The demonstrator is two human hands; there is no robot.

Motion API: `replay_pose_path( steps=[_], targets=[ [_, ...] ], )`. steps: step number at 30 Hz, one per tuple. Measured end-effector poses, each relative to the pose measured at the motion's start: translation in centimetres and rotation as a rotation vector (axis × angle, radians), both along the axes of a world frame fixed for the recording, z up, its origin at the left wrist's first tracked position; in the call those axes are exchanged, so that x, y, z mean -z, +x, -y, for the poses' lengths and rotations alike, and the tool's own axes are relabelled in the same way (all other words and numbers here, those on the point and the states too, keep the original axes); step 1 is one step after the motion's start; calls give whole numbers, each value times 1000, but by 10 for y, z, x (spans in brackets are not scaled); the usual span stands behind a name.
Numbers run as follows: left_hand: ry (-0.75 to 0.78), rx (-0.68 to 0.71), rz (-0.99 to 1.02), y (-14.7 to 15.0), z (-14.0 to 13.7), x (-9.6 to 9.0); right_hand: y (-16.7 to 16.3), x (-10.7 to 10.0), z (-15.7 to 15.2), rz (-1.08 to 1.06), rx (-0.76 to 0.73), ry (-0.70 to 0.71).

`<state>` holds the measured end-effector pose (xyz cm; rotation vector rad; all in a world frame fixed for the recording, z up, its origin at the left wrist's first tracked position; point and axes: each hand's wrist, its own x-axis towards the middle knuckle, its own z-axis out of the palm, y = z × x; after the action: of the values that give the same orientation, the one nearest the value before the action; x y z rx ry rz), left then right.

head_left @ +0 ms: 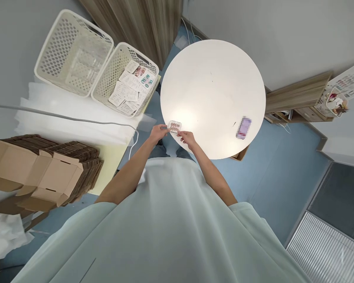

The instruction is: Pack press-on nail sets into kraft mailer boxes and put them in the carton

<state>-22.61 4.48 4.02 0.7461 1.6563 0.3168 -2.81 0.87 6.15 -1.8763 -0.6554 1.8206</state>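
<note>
In the head view, a small clear pack of press-on nails (175,126), with rows of pinkish-brown oval pieces, is held over the near left edge of the round white table (214,78). My left hand (159,133) grips its left side between thumb and fingers. At the lower right corner of the pack, my right hand (186,138) pinches it with the fingertips. Both hands are close together, and the pack lies nearly flat between them. The fine detail of the nails is too small to make out.
A purple blurred object (243,127) lies on the table's right side. To the left stand a white basket (96,96) of printed cards and another basket (47,76) with clear plastic packs. Stacked flat cardboard boxes (59,173) and a grey cable (61,116) are nearer me.
</note>
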Motion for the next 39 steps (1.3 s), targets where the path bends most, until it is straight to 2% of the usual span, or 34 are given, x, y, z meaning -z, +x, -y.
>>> replay_pose_path(
  steps=[5, 10, 15, 20, 23, 25, 31, 34, 37, 39],
  targets=[
    [-18, 64, -62, 5, -2, 5, -6, 16, -1, 25, 57, -67],
    [-12, 114, 14, 7, -2, 8, -7, 21, 1, 68, 103, -98],
    [46, 95, 135, -4, 7, 9, -3, 11, 3, 140, 52, -72],
    [211, 116, 165, -33, 21, 2, -9, -6, -3, 226, -65, 49],
    [287, 69, 100, -57, 29, -6, -27, -13, -14, 262, -200, 130],
    [311, -10, 40, -75, 35, -10, -46, -15, -24, 293, -311, 183],
    [375, -303, -159, -128, 48, -9, -135, -18, -56, 417, -774, 373],
    [377, -405, -189, -151, 49, -3, -185, -16, -65, 563, -1087, 481],
    [367, -458, -184, -168, 46, 2, -227, -8, -68, 801, -1361, 483],
    [359, -475, -172, -175, 43, 5, -245, -1, -69, 927, -1481, 455]
  ],
)
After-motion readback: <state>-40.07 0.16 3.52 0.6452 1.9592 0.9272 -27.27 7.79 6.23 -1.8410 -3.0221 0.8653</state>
